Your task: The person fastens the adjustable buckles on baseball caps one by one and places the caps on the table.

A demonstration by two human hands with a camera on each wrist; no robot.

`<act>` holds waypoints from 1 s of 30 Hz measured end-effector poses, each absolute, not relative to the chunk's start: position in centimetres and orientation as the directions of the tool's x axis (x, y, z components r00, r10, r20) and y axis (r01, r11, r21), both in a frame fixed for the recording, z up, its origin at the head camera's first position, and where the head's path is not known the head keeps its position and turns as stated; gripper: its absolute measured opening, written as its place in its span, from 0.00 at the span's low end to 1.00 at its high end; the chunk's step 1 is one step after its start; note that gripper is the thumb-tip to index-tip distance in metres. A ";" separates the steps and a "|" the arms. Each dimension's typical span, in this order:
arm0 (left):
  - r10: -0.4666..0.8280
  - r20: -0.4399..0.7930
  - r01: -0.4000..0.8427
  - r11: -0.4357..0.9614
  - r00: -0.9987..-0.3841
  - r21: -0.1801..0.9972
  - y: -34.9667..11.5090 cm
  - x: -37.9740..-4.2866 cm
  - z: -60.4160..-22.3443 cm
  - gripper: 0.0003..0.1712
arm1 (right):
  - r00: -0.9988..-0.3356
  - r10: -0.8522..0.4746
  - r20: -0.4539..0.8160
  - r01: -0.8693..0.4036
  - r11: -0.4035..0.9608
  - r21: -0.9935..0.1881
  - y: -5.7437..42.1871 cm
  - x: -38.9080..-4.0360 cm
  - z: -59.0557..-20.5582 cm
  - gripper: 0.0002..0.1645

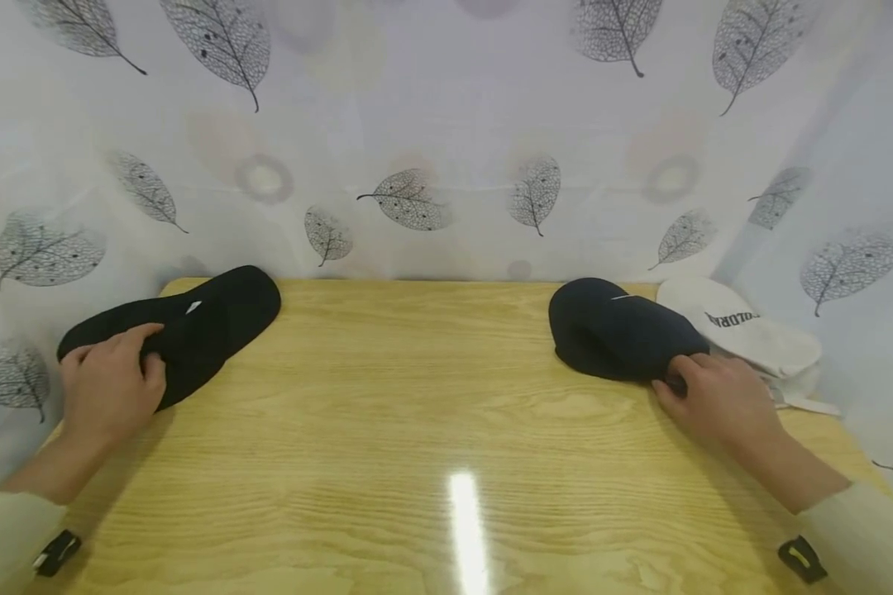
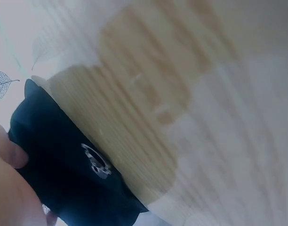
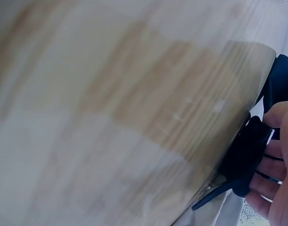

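At the table's far left lies a black cap (image 1: 216, 322) with a small white mark. My left hand (image 1: 115, 376) grips its near side, fingers bent over the fabric. The left wrist view shows a silvery emblem on this black cap (image 2: 64, 155), with part of the left hand (image 2: 12, 181) at its edge. On the right, my right hand (image 1: 722, 397) pinches the near edge of a dark navy cap (image 1: 618, 330). In the right wrist view, the right hand's fingers (image 3: 271, 165) curl at this navy cap's (image 3: 245, 155) strap end. A white cap (image 1: 752, 326) with dark lettering lies just behind the navy one.
The caps rest on a light wood-grain table (image 1: 387, 413), which reflects a bright light streak near the front. A pale curtain (image 1: 432, 107) printed with leaves hangs along the back and sides. Dark wrist straps (image 1: 58, 552) show on both sleeves.
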State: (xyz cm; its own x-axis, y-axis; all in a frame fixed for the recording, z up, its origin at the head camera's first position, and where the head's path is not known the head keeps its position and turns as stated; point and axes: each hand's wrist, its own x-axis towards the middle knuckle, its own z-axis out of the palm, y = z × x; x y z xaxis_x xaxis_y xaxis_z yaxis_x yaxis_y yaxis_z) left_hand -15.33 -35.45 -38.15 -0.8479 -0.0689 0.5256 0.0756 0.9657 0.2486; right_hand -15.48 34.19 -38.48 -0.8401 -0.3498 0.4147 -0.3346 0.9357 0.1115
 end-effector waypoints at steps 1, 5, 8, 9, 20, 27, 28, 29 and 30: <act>-0.051 0.554 0.094 0.968 -0.831 0.231 -35.5 -15.4 -38.2 0.20 | -0.818 -0.365 0.445 -0.351 0.929 0.118 34.1 -15.6 -38.6 0.16; 0.046 0.615 0.187 0.968 -0.787 0.166 -35.5 -15.4 -38.3 0.18 | -0.696 -0.419 0.583 -0.428 0.894 0.132 33.7 -16.0 -38.8 0.18; 0.117 0.610 0.248 0.959 -0.784 0.135 -35.6 -15.4 -38.6 0.19 | -0.629 -0.431 0.646 -0.472 0.873 0.124 33.1 -16.2 -38.9 0.23; 0.130 0.602 0.261 0.956 -0.788 0.134 -35.6 -15.4 -38.6 0.20 | -0.617 -0.433 0.657 -0.485 0.867 0.116 32.9 -16.2 -39.0 0.23; 0.212 0.580 0.348 0.928 -0.787 0.134 -35.5 -15.2 -39.3 0.24 | -0.593 -0.433 0.679 -0.541 0.839 0.062 30.5 -16.3 -39.0 0.17; 0.231 0.610 0.377 0.919 -0.758 0.119 -35.2 -15.4 -39.1 0.24 | -0.543 -0.496 0.677 -0.595 0.797 0.106 29.3 -16.3 -39.2 0.26; 0.235 0.612 0.380 0.918 -0.755 0.117 -35.1 -15.4 -39.1 0.24 | -0.542 -0.498 0.677 -0.595 0.796 0.109 29.2 -16.3 -39.3 0.27; 0.240 0.613 0.385 0.916 -0.752 0.113 -35.1 -15.4 -39.0 0.24 | -0.546 -0.497 0.674 -0.593 0.798 0.108 29.1 -16.3 -39.3 0.27; 0.243 0.614 0.387 0.915 -0.751 0.111 -35.0 -15.4 -39.0 0.24 | -0.550 -0.498 0.671 -0.593 0.798 0.107 29.0 -16.2 -39.4 0.26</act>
State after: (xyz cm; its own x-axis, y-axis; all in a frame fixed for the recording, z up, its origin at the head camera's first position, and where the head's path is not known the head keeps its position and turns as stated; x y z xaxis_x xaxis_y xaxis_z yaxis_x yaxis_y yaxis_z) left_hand -15.43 -34.97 -38.95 -0.7508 0.2432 0.6141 0.3874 0.9152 0.1112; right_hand -16.24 29.04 -39.38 -0.5498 -0.4976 0.6709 -0.5926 0.7985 0.1065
